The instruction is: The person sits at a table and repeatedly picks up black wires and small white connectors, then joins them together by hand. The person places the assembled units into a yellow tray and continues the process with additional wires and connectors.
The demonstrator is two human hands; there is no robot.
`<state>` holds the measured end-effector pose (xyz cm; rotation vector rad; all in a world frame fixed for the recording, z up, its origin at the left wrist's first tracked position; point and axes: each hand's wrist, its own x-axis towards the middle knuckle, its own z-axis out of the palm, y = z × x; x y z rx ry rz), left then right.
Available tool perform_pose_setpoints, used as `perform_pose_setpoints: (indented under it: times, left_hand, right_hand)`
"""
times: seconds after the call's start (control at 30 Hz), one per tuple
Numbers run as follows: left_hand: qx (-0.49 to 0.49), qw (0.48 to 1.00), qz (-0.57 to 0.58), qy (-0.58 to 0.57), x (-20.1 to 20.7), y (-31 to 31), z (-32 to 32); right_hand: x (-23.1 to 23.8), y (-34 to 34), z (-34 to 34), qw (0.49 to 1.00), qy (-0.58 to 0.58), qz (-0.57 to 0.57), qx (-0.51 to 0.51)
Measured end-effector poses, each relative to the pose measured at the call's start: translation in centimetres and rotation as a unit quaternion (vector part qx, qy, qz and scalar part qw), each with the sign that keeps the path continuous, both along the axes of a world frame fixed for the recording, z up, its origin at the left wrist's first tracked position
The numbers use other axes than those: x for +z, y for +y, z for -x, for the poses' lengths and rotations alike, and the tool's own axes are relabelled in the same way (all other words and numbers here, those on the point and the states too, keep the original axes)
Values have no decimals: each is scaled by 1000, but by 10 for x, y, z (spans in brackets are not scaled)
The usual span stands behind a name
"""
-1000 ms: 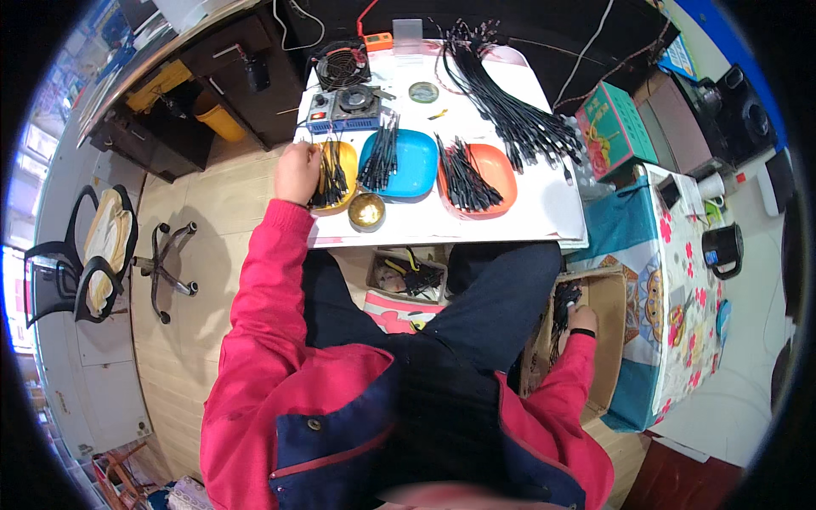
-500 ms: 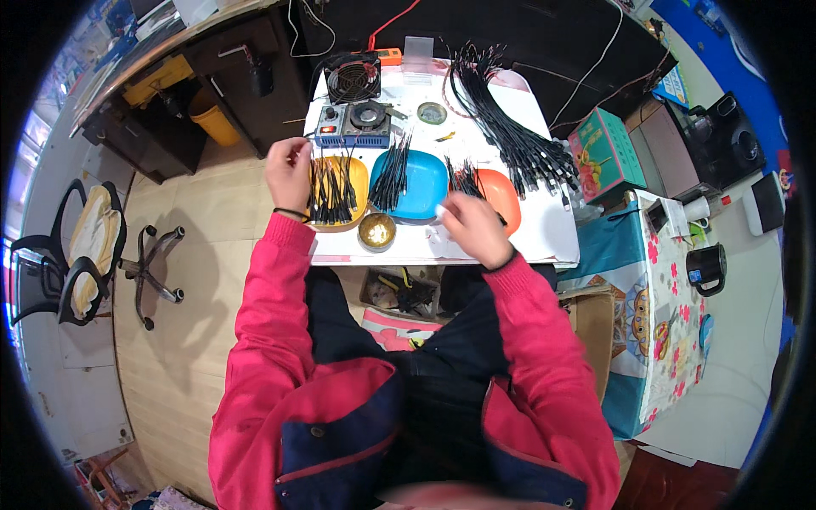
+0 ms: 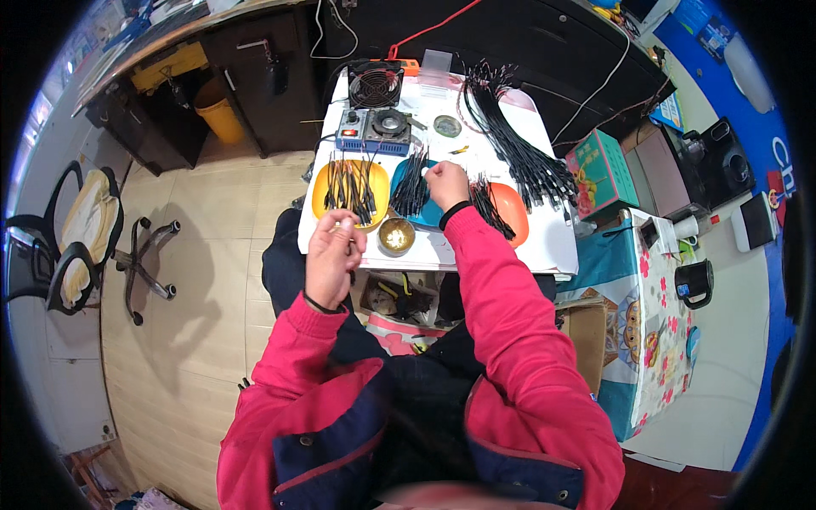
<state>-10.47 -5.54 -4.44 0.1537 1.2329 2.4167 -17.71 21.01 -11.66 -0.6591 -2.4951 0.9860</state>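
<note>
My left hand (image 3: 333, 257) is raised in front of the table's near edge, below the yellow tray (image 3: 321, 204). Its fingers are curled together; whatever lies between them is too small to make out. My right hand (image 3: 447, 184) reaches over the blue tray (image 3: 432, 214), its fingertips pinched beside a bundle of black cables (image 3: 411, 189). What those fingertips grip, if anything, is hidden. More black cables (image 3: 350, 189) lie across the yellow tray. Another bunch of cables (image 3: 486, 204) rests by the orange tray (image 3: 512, 212). A small round bowl (image 3: 396, 236) stands between the yellow and blue trays.
Behind the trays sit a small blue heating device (image 3: 374, 132) and a black fan (image 3: 375, 85). A large bundle of long black cables (image 3: 527, 153) spreads over the table's right side. A round tin (image 3: 446, 126) stands mid-table. An office chair (image 3: 85, 238) is at left.
My left hand has come from the yellow tray's upper left down to the table's near edge. My right hand has moved up and left, from near the orange tray to the blue tray's cables.
</note>
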Motion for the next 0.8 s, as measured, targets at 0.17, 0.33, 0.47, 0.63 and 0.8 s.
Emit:
perform_pose_setpoints:
  times: [0.17, 0.33, 0.47, 0.63, 0.8]
  left_hand:
    - [-27, 998, -61, 18, 8, 12, -22]
    - [-38, 996, -85, 10, 22, 22, -52]
    - [-15, 996, -85, 5, 29, 35, -77]
    - [-58, 993, -93, 44, 35, 37, -98]
    - [-46, 994, -37, 87, 35, 40, -110]
  right_hand:
    - [80, -28, -67, 982, 135, 69, 111]
    - [120, -71, -180, 901, 48, 352, 249]
    - [117, -91, -220, 888, 34, 385, 249]
    - [114, -92, -236, 906, 29, 341, 248]
    - [119, -88, -250, 910, 18, 326, 256]
